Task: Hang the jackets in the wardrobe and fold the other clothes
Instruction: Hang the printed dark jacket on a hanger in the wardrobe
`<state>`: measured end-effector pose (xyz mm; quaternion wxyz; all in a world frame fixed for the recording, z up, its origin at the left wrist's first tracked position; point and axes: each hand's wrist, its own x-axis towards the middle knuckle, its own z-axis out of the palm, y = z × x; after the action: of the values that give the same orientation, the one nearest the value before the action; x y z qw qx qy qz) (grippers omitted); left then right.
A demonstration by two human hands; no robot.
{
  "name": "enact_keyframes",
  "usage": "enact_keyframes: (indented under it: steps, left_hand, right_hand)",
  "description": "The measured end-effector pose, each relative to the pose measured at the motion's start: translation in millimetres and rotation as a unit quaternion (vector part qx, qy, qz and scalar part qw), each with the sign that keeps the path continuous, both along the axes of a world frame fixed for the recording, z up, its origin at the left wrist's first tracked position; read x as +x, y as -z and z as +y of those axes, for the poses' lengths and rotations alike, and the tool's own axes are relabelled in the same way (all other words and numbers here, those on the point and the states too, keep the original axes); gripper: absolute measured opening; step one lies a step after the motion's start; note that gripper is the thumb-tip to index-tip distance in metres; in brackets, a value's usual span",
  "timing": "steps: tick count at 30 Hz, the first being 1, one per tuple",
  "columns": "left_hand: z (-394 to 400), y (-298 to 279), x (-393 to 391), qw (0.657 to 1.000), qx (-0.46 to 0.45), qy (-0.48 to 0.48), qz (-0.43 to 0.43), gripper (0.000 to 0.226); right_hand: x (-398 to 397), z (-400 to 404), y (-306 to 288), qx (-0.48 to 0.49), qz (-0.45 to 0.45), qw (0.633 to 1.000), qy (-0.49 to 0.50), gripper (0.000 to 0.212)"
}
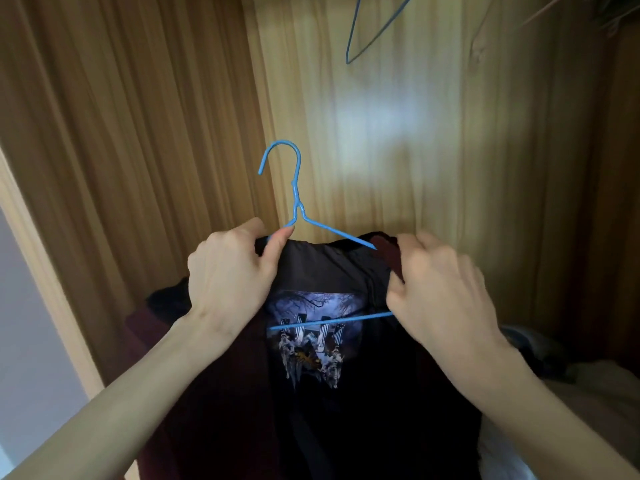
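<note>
A dark maroon jacket (214, 393) with a black lining and a printed patch hangs in front of me, inside the open wooden wardrobe (398, 133). A blue wire hanger (296, 188) sits partly inside its collar, hook upward. My left hand (232, 271) grips the jacket's collar and the hanger's left shoulder. My right hand (443, 289) grips the jacket's right shoulder fabric over the hanger's other end. The hanger's lower bar crosses the lining between my hands.
Another blue wire hanger (367, 32) hangs at the top of the wardrobe. The wardrobe's side panel (121, 133) stands at the left, with a pale wall (27, 341) beyond it. Grey and light clothes (540, 348) lie low at the right.
</note>
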<state>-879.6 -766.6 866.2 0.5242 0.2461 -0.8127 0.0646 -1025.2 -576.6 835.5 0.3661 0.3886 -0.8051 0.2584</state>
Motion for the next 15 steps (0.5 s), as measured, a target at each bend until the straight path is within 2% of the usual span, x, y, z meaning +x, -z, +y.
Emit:
enact_keyframes:
  steps: [2, 4, 6, 8, 11, 13, 15]
  left_hand:
    - [-1, -1, 6, 1.0, 0.016, 0.018, 0.01, 0.053]
    - [-2, 1, 12, 0.999, 0.034, 0.032, 0.02, 0.052]
    - [-3, 4, 15, 0.998, 0.043, 0.033, 0.034, 0.053]
    - [-5, 6, 19, 0.997, 0.044, 0.025, 0.053, 0.052]
    - [-10, 7, 21, 0.997, 0.054, 0.014, 0.054, 0.054]
    - [-14, 10, 21, 0.997, 0.067, 0.015, 0.041, 0.054]
    - [-18, 12, 20, 0.996, 0.085, 0.024, 0.019, 0.051]
  right_hand:
    - [-6, 3, -1, -0.02, -0.016, 0.998, -0.05, 0.014]
    - [-21, 7, -9, -0.026, -0.069, 0.99, -0.117, 0.038]
    - [-41, 10, -16, -0.016, -0.053, 0.987, -0.153, 0.06]
    - [-61, 8, -19, -0.021, -0.07, 0.966, -0.248, 0.051]
    - [-80, 0, -21, 0.037, -0.213, 0.904, -0.368, 0.034]
    - [-84, -8, -20, 0.084, -0.195, 0.907, -0.363, 0.042]
    - [-84, -12, -18, 0.083, -0.155, 0.916, -0.36, 0.051]
